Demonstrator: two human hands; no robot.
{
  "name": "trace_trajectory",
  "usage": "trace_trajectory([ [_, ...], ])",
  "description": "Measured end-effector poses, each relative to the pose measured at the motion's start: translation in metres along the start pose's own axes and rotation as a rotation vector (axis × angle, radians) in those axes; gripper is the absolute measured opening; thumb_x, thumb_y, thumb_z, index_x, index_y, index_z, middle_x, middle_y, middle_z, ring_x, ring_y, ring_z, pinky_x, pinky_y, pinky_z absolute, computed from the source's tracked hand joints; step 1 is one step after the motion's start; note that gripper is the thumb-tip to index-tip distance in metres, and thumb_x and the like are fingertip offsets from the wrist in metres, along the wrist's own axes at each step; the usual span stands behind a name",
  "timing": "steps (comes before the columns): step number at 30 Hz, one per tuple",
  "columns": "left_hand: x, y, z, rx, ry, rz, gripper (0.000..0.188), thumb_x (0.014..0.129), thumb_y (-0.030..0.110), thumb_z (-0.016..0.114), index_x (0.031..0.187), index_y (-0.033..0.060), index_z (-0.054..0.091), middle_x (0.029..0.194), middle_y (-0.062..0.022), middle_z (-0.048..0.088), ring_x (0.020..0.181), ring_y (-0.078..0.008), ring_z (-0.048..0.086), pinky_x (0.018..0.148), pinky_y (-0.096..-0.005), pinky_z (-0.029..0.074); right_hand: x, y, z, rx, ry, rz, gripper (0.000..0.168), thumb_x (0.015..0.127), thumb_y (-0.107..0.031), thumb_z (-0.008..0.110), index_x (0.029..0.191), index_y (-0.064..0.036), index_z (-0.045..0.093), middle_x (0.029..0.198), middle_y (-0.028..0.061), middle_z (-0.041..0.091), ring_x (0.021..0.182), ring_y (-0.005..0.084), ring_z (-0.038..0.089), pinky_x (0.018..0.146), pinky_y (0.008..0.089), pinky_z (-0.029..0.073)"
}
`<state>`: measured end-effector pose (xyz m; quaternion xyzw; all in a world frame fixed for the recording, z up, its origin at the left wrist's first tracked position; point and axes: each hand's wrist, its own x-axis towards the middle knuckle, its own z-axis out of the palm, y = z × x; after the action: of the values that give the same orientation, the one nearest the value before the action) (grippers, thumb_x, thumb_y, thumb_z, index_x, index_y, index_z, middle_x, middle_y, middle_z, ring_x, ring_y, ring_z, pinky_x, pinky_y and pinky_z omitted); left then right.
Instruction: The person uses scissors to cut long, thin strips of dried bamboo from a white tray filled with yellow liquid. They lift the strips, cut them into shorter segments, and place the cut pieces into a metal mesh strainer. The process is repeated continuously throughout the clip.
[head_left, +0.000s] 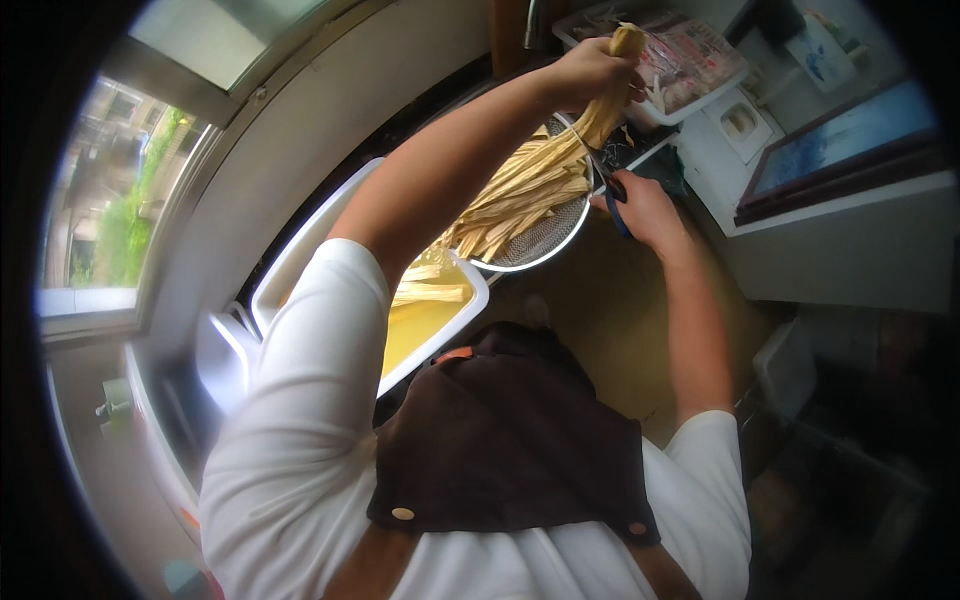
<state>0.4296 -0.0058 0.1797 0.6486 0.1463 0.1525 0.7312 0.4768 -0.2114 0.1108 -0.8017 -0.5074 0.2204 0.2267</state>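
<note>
My left hand (596, 75) grips the top of a long bundle of pale yellow tofu skin sticks (600, 124) and holds it above a round wire-mesh strainer (555, 232). In my right hand (649, 210) are scissors with dark handles (616, 208), their blades close against the lower part of the bundle. Whether the blades are apart cannot be made out. Many cut sticks (525, 187) lie heaped in the strainer. Left of it, a white plastic tub (469, 307) contains yellowish liquid with more sticks (431, 291) in it; my left arm hides part of the tub.
A clear plastic container (675, 112) of packaged food, seemingly raw meat, stands at the far right behind my left hand. A framed picture (832, 150) lies on a white surface to the right. A window (124, 195) is on the left, with a white plastic container (225, 352) below.
</note>
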Motion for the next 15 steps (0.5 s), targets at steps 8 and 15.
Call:
trace_trajectory([
  [8,-0.031,0.001,-0.061,0.062,-0.078,-0.006,0.019,0.104,0.02,0.053,0.106,0.0016,0.055,0.08,-0.0089,0.062,0.069,-0.0178,0.065,0.065,-0.0343,0.057,-0.022,0.02,0.014,0.069,0.109,0.067,0.044,0.081,-0.036,0.08,0.098,0.002,0.065,0.086,0.0251,0.068,0.085,0.0433,0.066,0.073,0.0458,0.052],
  [15,-0.112,-0.052,-0.04,1.029,-0.345,-0.207,0.021,0.101,0.021,0.053,0.105,0.0004,0.056,0.077,-0.0103,0.063,0.066,-0.0229,0.065,0.06,-0.0378,0.054,-0.057,0.038,0.036,0.242,0.133,0.215,0.043,0.081,-0.033,0.082,0.098,0.003,0.065,0.075,0.0165,0.066,0.068,0.0297,0.065,0.066,0.0383,0.05],
])
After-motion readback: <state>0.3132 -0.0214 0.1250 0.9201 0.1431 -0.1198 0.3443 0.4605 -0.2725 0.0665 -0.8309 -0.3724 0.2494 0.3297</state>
